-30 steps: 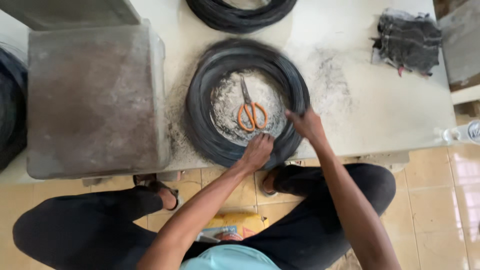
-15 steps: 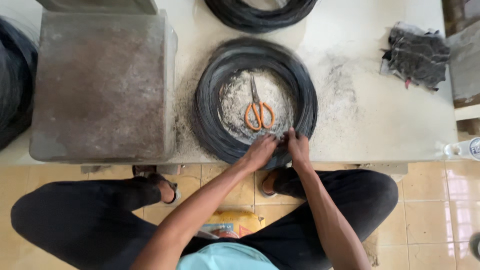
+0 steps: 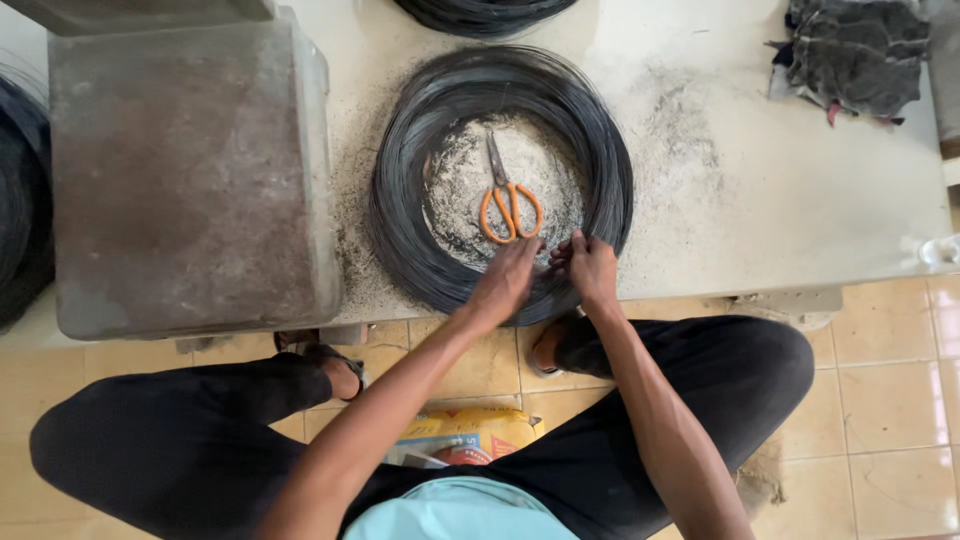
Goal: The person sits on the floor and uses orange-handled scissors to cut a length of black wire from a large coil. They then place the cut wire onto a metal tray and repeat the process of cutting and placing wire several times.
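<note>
Resting on a pale, dusty work table (image 3: 760, 210), a large coil of dark wire (image 3: 400, 200) lies flat just right of a grey concrete block (image 3: 190, 170). Both hands meet at the near edge of the coil, side by side and almost touching.

Left hand (image 3: 508, 282): laid palm-down across the near strands, fingers curled onto the wire. Whether the fingertips pinch a single strand cannot be told.

Right hand (image 3: 590, 268): set just to the right of the left one, fingers bent and drawn together on the inner edge of the coil, appearing to pinch a few strands between thumb and fingertips.

Inside the ring of wire, a pair of orange-handled scissors (image 3: 508, 200) lies on a patch of grey dust, blades pointing away from the person, handles nearest the hands but apart from them.

A second dark wire coil (image 3: 485, 12) shows partly at the far edge of the table, and another (image 3: 22, 200) at the left border of the view. A crumpled dark rag (image 3: 860, 55) lies at the far right corner of the table. The person sits with knees spread, in dark trousers (image 3: 180, 440), feet on a tiled floor (image 3: 890, 400). A yellow bag (image 3: 470, 435) lies between the legs.
</note>
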